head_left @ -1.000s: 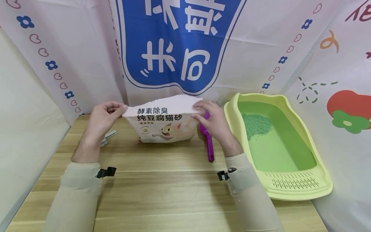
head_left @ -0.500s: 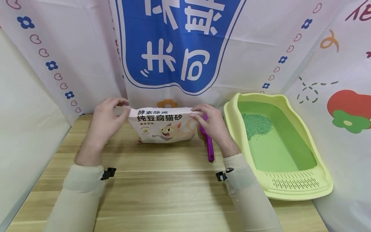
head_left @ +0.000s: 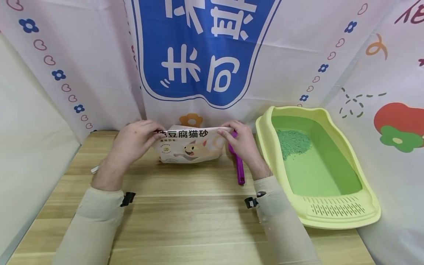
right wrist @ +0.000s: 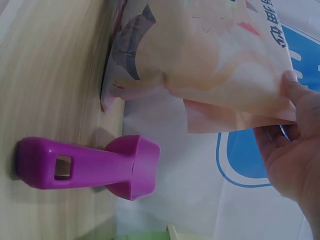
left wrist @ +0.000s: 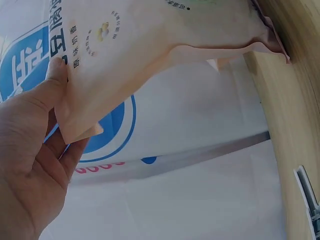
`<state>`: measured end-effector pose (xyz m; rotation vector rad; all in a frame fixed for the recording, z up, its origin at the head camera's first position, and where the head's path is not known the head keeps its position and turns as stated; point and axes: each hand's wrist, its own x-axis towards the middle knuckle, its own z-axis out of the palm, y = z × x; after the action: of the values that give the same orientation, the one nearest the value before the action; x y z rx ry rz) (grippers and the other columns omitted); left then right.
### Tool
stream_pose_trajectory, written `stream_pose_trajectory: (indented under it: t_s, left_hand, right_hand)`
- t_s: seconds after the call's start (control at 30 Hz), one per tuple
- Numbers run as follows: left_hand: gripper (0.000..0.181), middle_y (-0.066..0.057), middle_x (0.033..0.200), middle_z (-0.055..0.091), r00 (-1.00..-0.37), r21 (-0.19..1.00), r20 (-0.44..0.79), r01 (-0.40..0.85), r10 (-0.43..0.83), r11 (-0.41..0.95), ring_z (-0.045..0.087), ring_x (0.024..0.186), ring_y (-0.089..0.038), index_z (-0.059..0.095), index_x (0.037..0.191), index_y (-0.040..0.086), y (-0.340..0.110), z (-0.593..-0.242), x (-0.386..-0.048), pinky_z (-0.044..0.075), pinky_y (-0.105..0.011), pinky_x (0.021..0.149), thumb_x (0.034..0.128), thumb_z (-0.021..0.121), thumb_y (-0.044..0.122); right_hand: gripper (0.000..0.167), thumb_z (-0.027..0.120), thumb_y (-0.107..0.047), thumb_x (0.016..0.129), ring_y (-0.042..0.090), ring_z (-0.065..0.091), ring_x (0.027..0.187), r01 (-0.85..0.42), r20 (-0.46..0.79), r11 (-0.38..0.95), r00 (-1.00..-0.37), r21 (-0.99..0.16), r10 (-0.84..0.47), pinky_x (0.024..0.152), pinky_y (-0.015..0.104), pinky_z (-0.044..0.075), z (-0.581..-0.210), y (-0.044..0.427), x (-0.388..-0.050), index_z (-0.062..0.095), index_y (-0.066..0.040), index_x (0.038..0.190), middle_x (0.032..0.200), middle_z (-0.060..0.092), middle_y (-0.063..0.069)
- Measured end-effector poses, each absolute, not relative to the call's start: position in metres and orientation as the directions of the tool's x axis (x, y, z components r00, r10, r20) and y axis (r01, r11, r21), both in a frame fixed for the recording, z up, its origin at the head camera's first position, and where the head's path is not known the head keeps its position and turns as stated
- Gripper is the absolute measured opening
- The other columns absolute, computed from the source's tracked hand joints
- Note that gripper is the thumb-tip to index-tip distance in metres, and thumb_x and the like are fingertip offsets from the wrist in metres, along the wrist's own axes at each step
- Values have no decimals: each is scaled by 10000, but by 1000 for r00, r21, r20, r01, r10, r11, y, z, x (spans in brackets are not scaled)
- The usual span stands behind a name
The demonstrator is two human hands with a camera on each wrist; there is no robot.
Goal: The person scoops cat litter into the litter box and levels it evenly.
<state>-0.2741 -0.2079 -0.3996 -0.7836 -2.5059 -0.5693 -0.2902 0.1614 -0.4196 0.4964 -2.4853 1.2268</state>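
Note:
A pale cat litter bag [head_left: 192, 149] with a cartoon cat and black printed characters stands on the wooden table, its top edge folded over. My left hand [head_left: 134, 141] pinches the upper left corner; in the left wrist view the thumb [left wrist: 57, 72] lies on the printed front and the fingers are behind. At the other upper corner, my right hand [head_left: 243, 141] grips the folded edge between thumb [right wrist: 292, 85] and fingers. Just right of the bag lies a purple litter scoop [head_left: 240, 169], its far end partly behind my right hand.
A yellow-green litter tray [head_left: 367, 184] holding some green litter [head_left: 294, 143] stands at the right. A small white and grey object [left wrist: 310, 200] lies at the left, mostly hidden by my forearm in the head view. A printed curtain [head_left: 281, 73] hangs behind the table [head_left: 185, 221].
The bag's top has come down, folded over, so less of its printing shows. My left hand has moved right along with its corner; my right hand has stayed nearly in place.

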Motion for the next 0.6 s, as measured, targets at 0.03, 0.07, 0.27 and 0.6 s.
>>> stream_pose_trajectory:
  t_s: [0.03,0.07,0.27,0.6]
  left_hand:
    - [111,-88,1141,900,-737,254,531,609,418,752,861,1018,-338,871,1155,119,-208,-400,-275,690,-558,920,1044,877,120]
    - [95,-93,1127,901,-739,260,533,606,411,752,864,1004,-339,871,1137,113,-208,-401,-276,695,-557,907,1043,876,116]
    - [66,-144,1125,896,-780,328,521,558,347,762,871,1017,-388,874,1112,79,-211,-402,-283,702,-580,929,1050,853,69]
    - [79,-172,1124,898,-789,393,542,541,288,743,867,1048,-438,890,1087,59,-214,-407,-292,688,-614,991,1035,853,11]
  right_hand:
    - [216,851,-228,1095,315,709,1020,-441,433,564,-887,-698,-159,942,398,520,-420,161,-290,857,-33,1188,1152,841,169]
    - [214,851,-228,1094,310,701,1008,-440,432,557,-888,-704,-155,925,392,519,-421,161,-290,856,-33,1184,1147,837,169]
    - [206,861,-188,1082,289,758,1025,-391,383,481,-916,-784,-121,881,322,567,-425,158,-288,837,-29,1211,1176,863,183]
    - [205,876,-139,1067,65,769,907,-345,356,344,-934,-873,-35,750,151,568,-431,152,-286,858,13,1202,1139,893,232]
